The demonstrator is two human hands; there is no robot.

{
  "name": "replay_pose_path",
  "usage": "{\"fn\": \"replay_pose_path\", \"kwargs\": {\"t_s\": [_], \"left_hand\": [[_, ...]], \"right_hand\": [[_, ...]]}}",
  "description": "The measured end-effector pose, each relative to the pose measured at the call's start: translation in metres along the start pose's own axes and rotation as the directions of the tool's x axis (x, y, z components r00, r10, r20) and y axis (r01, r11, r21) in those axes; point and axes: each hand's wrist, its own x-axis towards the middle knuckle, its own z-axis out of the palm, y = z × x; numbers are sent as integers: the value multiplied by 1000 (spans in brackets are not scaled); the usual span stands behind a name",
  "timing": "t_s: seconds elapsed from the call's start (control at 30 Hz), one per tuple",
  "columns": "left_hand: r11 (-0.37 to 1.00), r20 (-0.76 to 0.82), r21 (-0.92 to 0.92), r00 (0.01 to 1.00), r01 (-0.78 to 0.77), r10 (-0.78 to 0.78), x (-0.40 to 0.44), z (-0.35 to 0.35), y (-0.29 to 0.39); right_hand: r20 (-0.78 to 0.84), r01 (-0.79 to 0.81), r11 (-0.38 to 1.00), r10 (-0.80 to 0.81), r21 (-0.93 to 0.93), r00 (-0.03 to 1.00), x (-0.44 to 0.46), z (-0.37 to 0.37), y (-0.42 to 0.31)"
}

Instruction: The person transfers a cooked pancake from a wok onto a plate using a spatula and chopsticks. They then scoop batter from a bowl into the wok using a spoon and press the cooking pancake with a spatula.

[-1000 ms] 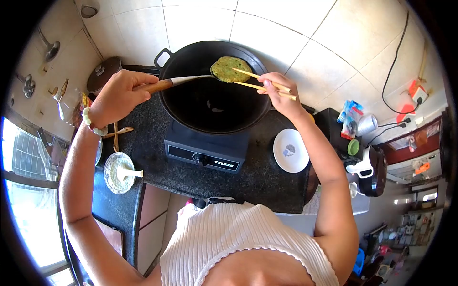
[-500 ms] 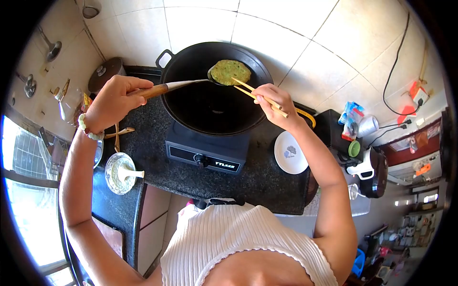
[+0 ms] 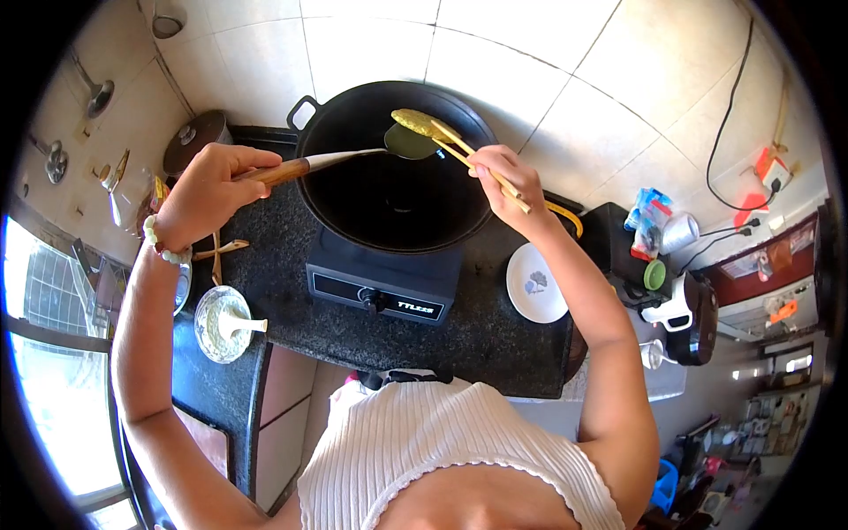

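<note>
My left hand is closed round the wooden handle of a metal spatula, whose rounded blade reaches over the black wok. Between the fingers of my right hand is a pair of chopsticks. Their tips meet the right part of a green-yellow pancake. The pancake is tipped up, nearly edge-on, just behind the spatula blade, its far side hidden. Under the wok stands a black stove with a knob on its front.
A white plate with a flower print lies right of the stove. On the left are a patterned bowl with a white spoon, a wooden rack and a lidded pot. A white tiled wall rises behind the wok.
The pancake lay face-up on the spatula; now it is tilted up by the chopsticks, leaving the blade largely bare. My right hand has shifted slightly, while my left hand stays nearly in place.
</note>
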Motion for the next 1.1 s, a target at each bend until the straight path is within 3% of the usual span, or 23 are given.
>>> {"fn": "replay_pose_path", "kwargs": {"t_s": [0.17,0.27,0.43,0.53,0.67,0.87,1.1], "left_hand": [[999,13,16,999,-38,37,4,-4,0],[1000,-1,12,1000,-4,4,5,-5,6],[1000,24,-2,1000,10,-10,9,-10,8],[1000,59,22,998,-15,14,13,-15,4],[984,95,175,995,-27,10,18,-13,2],[991,45,130,999,-20,15,22,-4,2],[988,97,142,994,-59,45,37,-5,9]], "right_hand": [[-65,-84,996,85,10,994,16,15,10],[-8,-133,991,133,4,991,31,18,23],[-131,-378,888,421,262,898,59,15,48],[-119,-458,839,508,295,853,64,12,55],[-98,-478,832,520,280,848,64,16,50],[-103,-441,856,481,269,871,63,19,45],[-46,-402,902,413,156,910,59,22,38]]}}
